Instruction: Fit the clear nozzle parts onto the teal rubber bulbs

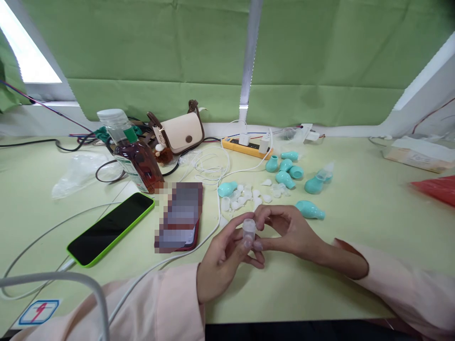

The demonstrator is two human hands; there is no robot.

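Green blinds [330,57] are hanging behind the table [362,203]. Left hand [225,260] is pinching the cup [249,227] upright above it; right hand [289,230] is sitting alongside, fingers curved, grip unclear. White pieces [241,201] and teal bulbs [285,179] are lying beyond.

Workroom or office, unclear | 12 o'clock from wearer: green blinds [330,57], power strip [232,145] | 1 o'clock: turquoise pieces [285,179]
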